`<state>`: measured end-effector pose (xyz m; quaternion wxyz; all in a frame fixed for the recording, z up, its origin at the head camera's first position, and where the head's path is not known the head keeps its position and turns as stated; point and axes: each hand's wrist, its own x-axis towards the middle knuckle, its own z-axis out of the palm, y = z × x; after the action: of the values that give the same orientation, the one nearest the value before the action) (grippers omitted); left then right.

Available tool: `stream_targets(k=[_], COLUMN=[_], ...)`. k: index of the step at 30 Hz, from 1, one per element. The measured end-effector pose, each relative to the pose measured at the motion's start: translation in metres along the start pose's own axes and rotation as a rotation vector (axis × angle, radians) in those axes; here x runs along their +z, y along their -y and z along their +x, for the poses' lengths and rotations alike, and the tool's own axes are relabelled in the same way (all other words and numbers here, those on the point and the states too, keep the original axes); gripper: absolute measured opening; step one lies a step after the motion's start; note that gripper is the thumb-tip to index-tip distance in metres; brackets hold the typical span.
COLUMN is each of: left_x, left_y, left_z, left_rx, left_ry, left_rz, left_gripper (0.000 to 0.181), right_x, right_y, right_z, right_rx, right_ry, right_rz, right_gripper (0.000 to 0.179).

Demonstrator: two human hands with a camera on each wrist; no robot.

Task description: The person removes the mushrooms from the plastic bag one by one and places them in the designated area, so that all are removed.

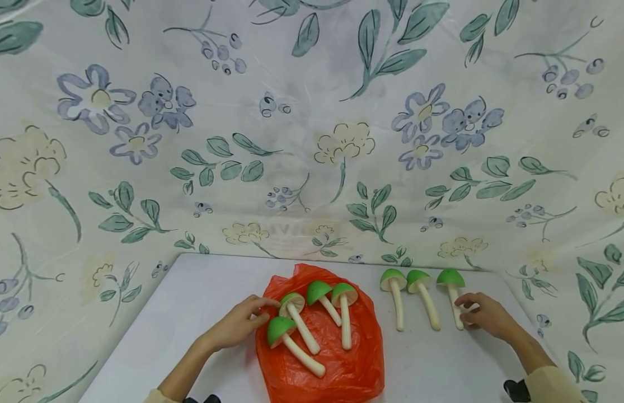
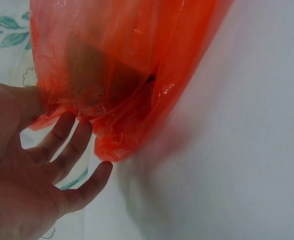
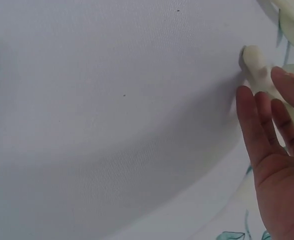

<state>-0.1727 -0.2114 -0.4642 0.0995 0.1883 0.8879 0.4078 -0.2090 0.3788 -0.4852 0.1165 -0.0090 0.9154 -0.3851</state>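
Observation:
My left hand [image 1: 236,322] is at the left edge of a crumpled red plastic bag [image 1: 349,375], its fingertips touching or almost touching the plastic. Several toy mushrooms with green caps and pale stems lie on the bag, the nearest cap [image 1: 280,331] just beside my left fingers. Over on the right, my right hand [image 1: 488,316] is at the stem of the rightmost mushroom [image 1: 450,277] in a row of three. In the right wrist view its thumb and loosely bent fingers are on either side of the pale stem [image 3: 256,62]; contact is unclear.
Two more green-capped mushrooms, one on the left [image 1: 394,280] and one in the middle [image 1: 418,281], lie between the bag and my right hand. Everything rests on a white table [image 1: 191,280]. A floral curtain [image 1: 301,140] rises behind the table's back edge.

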Motion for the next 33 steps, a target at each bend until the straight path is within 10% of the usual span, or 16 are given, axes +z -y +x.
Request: stream_targets(k=[19, 33], left_x=[-0.001, 0.001], left_y=[-0.001, -0.001], left_z=[-0.001, -0.001], left_rx=[-0.022, -0.017], left_ry=[0.008, 0.002], left_rz=[-0.008, 0.001], left_gripper=[0.029, 0.03], right_x=[0.015, 0.063], right_y=[0.034, 0.109], right_z=[0.001, 0.015], right_rx=[-0.145, -0.282], right_ry=[-0.037, 0.174], right_rz=[-0.025, 0.133], right_gripper=[0.035, 0.029])
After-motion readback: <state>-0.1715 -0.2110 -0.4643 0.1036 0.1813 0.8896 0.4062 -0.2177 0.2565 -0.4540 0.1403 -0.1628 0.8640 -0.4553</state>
